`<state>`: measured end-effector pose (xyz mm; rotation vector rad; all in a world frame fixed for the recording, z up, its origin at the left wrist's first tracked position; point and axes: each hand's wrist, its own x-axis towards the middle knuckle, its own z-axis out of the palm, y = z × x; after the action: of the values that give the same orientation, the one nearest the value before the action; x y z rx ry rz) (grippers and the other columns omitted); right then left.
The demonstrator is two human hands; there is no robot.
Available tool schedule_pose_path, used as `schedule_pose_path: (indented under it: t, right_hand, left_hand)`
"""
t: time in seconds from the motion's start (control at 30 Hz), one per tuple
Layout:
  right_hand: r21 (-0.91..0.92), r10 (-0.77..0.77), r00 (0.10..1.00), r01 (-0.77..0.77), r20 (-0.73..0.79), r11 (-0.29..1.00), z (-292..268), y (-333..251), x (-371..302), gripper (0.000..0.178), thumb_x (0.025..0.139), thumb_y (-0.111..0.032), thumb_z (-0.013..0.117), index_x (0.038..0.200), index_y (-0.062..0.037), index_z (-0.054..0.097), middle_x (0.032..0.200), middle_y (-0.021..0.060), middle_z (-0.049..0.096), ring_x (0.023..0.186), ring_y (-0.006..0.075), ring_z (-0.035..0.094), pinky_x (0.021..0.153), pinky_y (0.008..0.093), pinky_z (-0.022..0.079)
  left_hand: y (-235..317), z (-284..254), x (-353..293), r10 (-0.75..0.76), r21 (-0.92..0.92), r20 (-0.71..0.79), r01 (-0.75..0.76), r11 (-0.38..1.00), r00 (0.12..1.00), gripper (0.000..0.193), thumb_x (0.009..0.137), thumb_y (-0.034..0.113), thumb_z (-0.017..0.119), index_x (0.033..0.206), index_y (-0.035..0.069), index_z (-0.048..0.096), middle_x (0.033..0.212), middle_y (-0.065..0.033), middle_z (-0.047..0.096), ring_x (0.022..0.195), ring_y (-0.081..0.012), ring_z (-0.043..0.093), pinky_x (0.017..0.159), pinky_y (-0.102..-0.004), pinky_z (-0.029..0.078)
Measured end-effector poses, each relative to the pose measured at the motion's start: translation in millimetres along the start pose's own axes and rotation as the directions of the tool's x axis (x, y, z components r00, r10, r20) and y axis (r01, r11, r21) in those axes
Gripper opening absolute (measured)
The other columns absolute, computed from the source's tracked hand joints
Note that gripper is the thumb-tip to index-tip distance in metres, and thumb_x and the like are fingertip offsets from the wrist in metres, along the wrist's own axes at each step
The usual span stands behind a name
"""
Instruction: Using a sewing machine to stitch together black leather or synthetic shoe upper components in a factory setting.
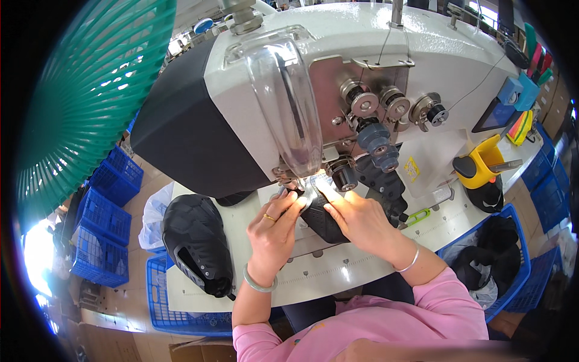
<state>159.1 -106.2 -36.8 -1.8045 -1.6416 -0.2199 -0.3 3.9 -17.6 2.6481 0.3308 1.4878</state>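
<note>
My left hand (272, 226), with a ring and a bangle, pinches the edge of a black textured piece (325, 222) with a light grey strip (309, 196) on it. From the other side, my right hand (362, 222) presses its fingers on the same piece, thumb bent and index finger stretched toward the needle area. The work lies at the lit stitching spot of a white sewing machine (265, 102), where the needle itself is hidden. Another black moulded piece (196, 241) rests on the table to the left of my left hand.
Black perforated pieces (383, 187) lie behind my right hand, near a green thread snipper (417, 217). A yellow holder (482, 163) stands at the table's right. Blue crates (525, 253) flank the white table (271, 283). A green fan (90, 90) fills the upper left.
</note>
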Motion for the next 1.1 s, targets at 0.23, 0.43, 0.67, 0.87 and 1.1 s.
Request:
schedule_pose_path:
  t: [0.23, 0.43, 0.67, 0.87, 1.1]
  right_hand:
    - [-0.069, 0.066, 0.997, -0.068, -0.027, 0.995, 5, -16, 1, 0.033, 0.095, -0.028, 0.057, 0.122, -0.009, 0.058, 0.073, 0.0165, 0.057, 0.055, 0.032, 0.063, 0.049, 0.0395, 0.052]
    - [-0.105, 0.041, 0.997, -0.048, -0.063, 0.993, 6, -17, 9, 0.022, 0.095, -0.027, 0.056, 0.104, -0.0072, 0.06, 0.071, 0.0158, 0.058, 0.054, 0.0315, 0.063, 0.048, 0.0389, 0.051]
    - [-0.023, -0.031, 0.999, 0.03, -0.038, 0.999, -1, -2, 20, 0.02, 0.092, -0.022, 0.06, 0.095, -0.0031, 0.066, 0.063, 0.0157, 0.059, 0.055, 0.0337, 0.059, 0.052, 0.0413, 0.049]
    - [-0.016, -0.061, 0.997, 0.061, -0.038, 0.998, -2, 1, 25, 0.02, 0.092, -0.022, 0.06, 0.087, -0.0036, 0.066, 0.066, 0.0167, 0.061, 0.058, 0.0346, 0.061, 0.052, 0.0421, 0.048]
    - [-0.043, -0.029, 0.997, 0.026, -0.076, 0.999, 8, 21, 40, 0.04, 0.086, -0.035, 0.061, 0.084, 0.0043, 0.06, 0.073, 0.0176, 0.065, 0.063, 0.0351, 0.065, 0.055, 0.0422, 0.053]
  left_hand:
    - [-12, 2, 0, 0.026, -0.017, -0.008, -0.026, 1.0, 1.0, 0.03, 0.067, -0.009, 0.069, 0.094, 0.003, 0.072, 0.098, -0.0078, 0.067, 0.094, -0.0281, 0.068, 0.078, -0.0347, 0.057]
    - [-19, 4, 5, 0.064, -0.021, -0.013, -0.065, 0.998, 0.998, 0.029, 0.068, -0.01, 0.066, 0.095, 0.0, 0.071, 0.096, -0.0088, 0.067, 0.094, -0.0286, 0.068, 0.083, -0.0353, 0.058]
    - [-18, 5, 10, 0.119, 0.022, 0.007, -0.119, 0.993, 0.993, 0.029, 0.067, -0.009, 0.065, 0.094, -0.001, 0.07, 0.092, -0.0083, 0.067, 0.089, -0.027, 0.069, 0.082, -0.0334, 0.058]
    - [-21, 3, 9, 0.165, 0.106, 0.016, -0.166, 0.98, 0.986, 0.027, 0.067, -0.005, 0.065, 0.094, 0.0, 0.068, 0.092, -0.007, 0.067, 0.087, -0.0262, 0.069, 0.076, -0.0322, 0.058]
    - [-13, 0, 13, 0.247, 0.23, 0.125, -0.27, 0.935, 0.961, 0.026, 0.069, -0.001, 0.065, 0.095, -0.001, 0.066, 0.09, -0.0067, 0.065, 0.076, -0.0203, 0.065, 0.071, -0.0296, 0.057]
